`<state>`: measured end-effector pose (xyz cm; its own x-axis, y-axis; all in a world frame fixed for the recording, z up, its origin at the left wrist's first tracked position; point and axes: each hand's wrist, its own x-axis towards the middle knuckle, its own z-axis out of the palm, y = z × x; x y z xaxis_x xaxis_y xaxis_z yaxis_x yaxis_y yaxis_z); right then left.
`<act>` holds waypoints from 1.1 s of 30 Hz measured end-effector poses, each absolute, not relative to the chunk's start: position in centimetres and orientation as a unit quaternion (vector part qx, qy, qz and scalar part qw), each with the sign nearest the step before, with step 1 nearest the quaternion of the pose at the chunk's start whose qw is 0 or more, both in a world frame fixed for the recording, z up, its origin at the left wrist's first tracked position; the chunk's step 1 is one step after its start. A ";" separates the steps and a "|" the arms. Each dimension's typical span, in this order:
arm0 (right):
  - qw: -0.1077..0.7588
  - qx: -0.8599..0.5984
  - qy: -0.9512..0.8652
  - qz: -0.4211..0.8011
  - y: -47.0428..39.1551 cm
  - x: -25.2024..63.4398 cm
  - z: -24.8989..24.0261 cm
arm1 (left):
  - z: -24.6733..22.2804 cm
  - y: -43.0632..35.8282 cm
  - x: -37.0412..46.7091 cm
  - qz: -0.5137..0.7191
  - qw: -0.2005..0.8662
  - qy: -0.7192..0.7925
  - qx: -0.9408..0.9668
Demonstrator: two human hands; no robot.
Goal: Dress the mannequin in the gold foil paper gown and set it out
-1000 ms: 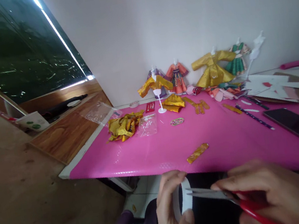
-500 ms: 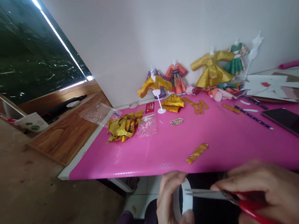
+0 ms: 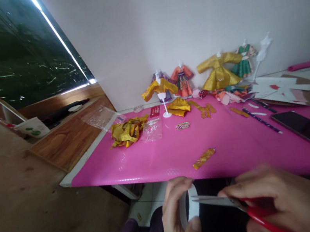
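Observation:
My left hand (image 3: 178,217) is closed around a white roll of tape (image 3: 193,206) below the table's front edge. My right hand (image 3: 287,196) grips the red handles of a pair of scissors (image 3: 257,213). The blades reach left, and their tips lie against the roll's white band; whether they are under its surface I cannot tell. Beyond the hands, near the table edge, lies a short strip of golden fabric (image 3: 204,158).
On the pink table (image 3: 156,159) lie a heap of golden scraps (image 3: 128,132), a small plastic bag (image 3: 152,130), a dark phone (image 3: 308,130) and a patterned pencil (image 3: 263,121). Miniature robes stand along the wall, among them a golden robe (image 3: 220,71) and a coral robe (image 3: 182,79).

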<state>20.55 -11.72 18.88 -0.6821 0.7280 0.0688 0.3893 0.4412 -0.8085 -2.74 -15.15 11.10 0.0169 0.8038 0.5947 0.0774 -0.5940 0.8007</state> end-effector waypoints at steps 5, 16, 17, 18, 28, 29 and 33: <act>0.216 -0.339 -0.819 0.409 -11.7 20.7 18.9 | 11.7 -15.4 -2.6 0.605 0.307 0.354 0.644; 0.187 -0.348 -0.841 0.370 -11.7 20.6 19.1 | 11.5 -15.4 -2.7 0.603 0.296 0.352 0.652; 0.187 -0.348 -0.843 0.366 -11.8 20.6 19.1 | 11.6 -15.5 -2.7 0.604 0.294 0.352 0.652; 0.186 -0.349 -0.844 0.362 -11.8 20.6 19.2 | 11.6 -15.5 -2.7 0.604 0.292 0.351 0.653; 0.174 -0.362 -0.838 0.369 -12.0 20.4 19.2 | 11.9 -15.3 -2.7 0.599 0.299 0.352 0.654; 0.171 -0.363 -0.837 0.372 -12.0 20.4 19.2 | 11.9 -15.3 -2.7 0.599 0.297 0.351 0.656; 0.160 -0.370 -0.834 0.377 -12.0 20.6 19.2 | 11.8 -15.3 -2.6 0.600 0.293 0.345 0.659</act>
